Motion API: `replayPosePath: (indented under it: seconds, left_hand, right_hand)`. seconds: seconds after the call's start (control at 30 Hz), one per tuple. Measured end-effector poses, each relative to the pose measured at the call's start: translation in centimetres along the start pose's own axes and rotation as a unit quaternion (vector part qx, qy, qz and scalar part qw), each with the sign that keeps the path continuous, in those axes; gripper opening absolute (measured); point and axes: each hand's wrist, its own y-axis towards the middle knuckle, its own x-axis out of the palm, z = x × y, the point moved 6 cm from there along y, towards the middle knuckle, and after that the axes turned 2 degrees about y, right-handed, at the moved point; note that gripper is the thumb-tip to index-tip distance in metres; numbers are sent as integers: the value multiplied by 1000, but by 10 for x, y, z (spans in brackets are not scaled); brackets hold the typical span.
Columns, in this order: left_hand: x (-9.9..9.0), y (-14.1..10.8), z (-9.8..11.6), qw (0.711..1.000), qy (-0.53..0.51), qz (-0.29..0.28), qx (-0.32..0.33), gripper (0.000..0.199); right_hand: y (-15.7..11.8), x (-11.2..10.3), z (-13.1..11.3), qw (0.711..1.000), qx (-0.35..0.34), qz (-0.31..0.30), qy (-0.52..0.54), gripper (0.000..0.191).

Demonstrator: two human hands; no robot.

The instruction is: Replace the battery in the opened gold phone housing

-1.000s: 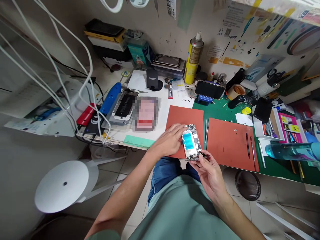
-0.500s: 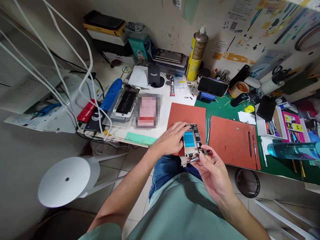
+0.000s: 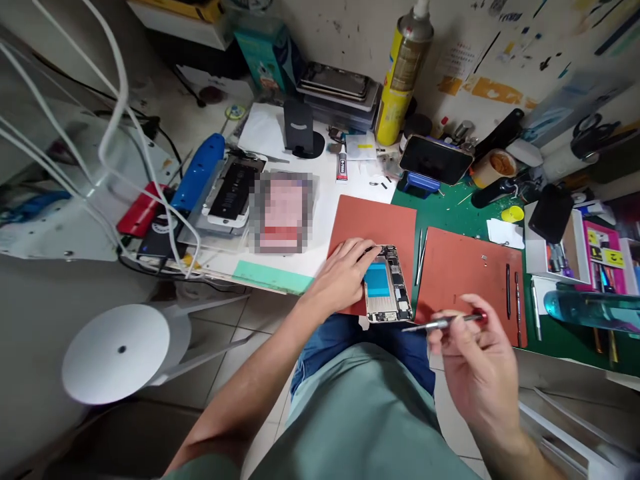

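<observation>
An opened smartphone (image 3: pixel 389 283) lies at the front edge of a reddish-brown mat (image 3: pixel 375 220), its bright blue strip, circuit board and bare metal frame facing up. My left hand (image 3: pixel 341 275) grips its left side, with the fingertips at the top left corner; the thumb is mostly hidden. To the right of the phone and apart from it, my right hand (image 3: pixel 477 360) holds a small screwdriver (image 3: pixel 440 324) between thumb and fingers. The screwdriver has a silver shaft and a red end, and its tip points left.
Tweezers (image 3: pixel 423 257) lie between this mat and a second reddish-brown mat (image 3: pixel 465 267) bearing thin tools. Behind stand a phone on a blue holder (image 3: pixel 420 183) and a yellow spray can (image 3: pixel 403 80). Another opened phone (image 3: pixel 233 190) sits left. White cables (image 3: pixel 123 100) hang at far left.
My right hand has drawn away from the phone to the right, taking the screwdriver along. My left hand stays on the phone. The camera view has shifted slightly.
</observation>
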Motion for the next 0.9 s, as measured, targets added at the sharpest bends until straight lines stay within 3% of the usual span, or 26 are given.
replayPosePath:
  seconds: [0.1,0.2,0.4,0.47,0.57,0.7,0.77,0.9]
  left_hand:
    - [-1,1,-1,1000,-6,-6,-4,78]
    - [-1,2,-2,1000,-19,-12,-6,76]
    - [-1,4,-3,999,-25,-29,-18,82]
    - [-2,4,-3,999,-29,-32,-21,81]
    - [-3,4,-2,999,-35,-27,-23,72]
    - [-4,4,-2,999,-26,-20,-21,63]
    - [-4,4,-2,999,-26,-21,-19,62]
    - [-3,3,-2,999,-38,-26,-19,62]
  right_hand:
    - [21,-5,-18,987,-147,17,-54,37]
    - [40,0,-24,952,-272,18,-140,41]
    - [64,17,-20,826,-473,-108,-286,73]
    - [73,19,-18,798,-491,-138,-320,68]
    - [86,21,-13,760,-489,-186,-385,42]
    - [95,24,1,689,-472,-306,-457,26]
    - [98,25,6,678,-462,-347,-454,24]
    - [105,28,10,682,-442,-365,-455,20]
